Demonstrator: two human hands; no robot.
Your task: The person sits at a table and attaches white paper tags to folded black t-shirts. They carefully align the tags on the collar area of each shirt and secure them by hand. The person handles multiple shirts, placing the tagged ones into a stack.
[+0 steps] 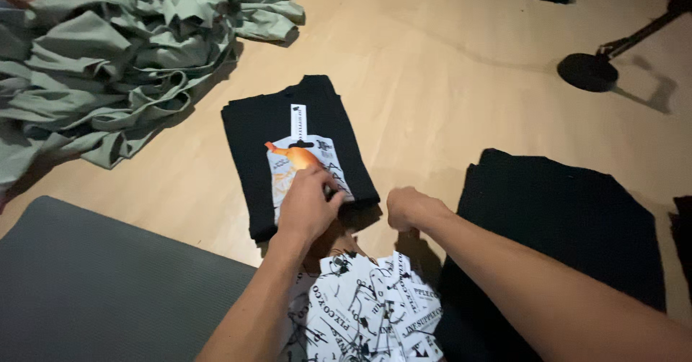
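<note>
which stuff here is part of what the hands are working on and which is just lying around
In hand:
- left hand pressing a printed card tag on the folded black garment
- right hand, closed, beside it
- pile of printed tags

Lying about:
- heap of green garments
- black stack
- grey mat
- round black stand base

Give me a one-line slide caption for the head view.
Left hand presses a printed card onto a folded black shirt; right hand fisted beside it.

Folded black garment (288, 153) flat on wood floor, white-orange hang tag (299, 164) lying on top.
</note>
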